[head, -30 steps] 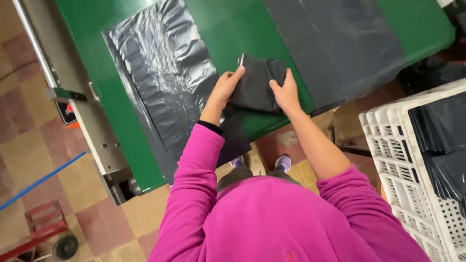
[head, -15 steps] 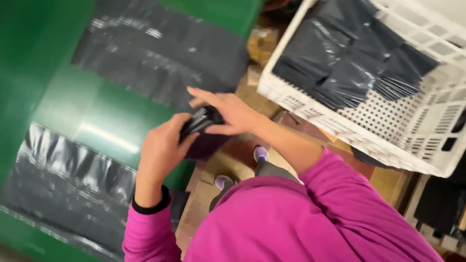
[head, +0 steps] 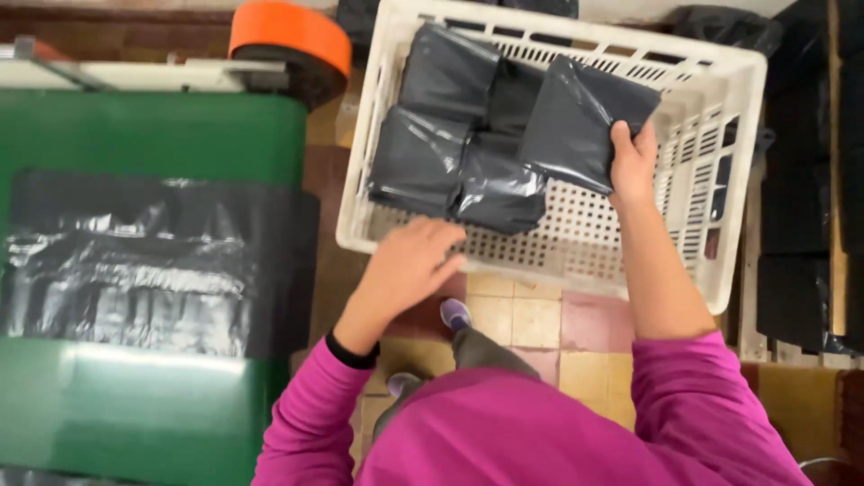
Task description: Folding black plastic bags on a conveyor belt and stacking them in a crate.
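My right hand [head: 633, 160] grips the edge of a folded black plastic bag [head: 576, 120] inside a white perforated crate [head: 715, 193]. Several other folded black bags [head: 447, 135] lie in the crate's left half. My left hand [head: 408, 265] hovers at the crate's near rim with its fingers spread and nothing in it. A flat black plastic bag [head: 153, 261] lies spread across the green table [head: 135, 414] to the left.
An orange roll [head: 290, 36] sits behind the green table. Dark stacked bags [head: 801, 234] stand to the right of the crate. Below me are a tiled floor [head: 531, 324] and my shoes.
My view has swung from the green table to the crate. The folded bag went from both hands over the table's edge into the crate, held by my right hand alone; my left hand let go.
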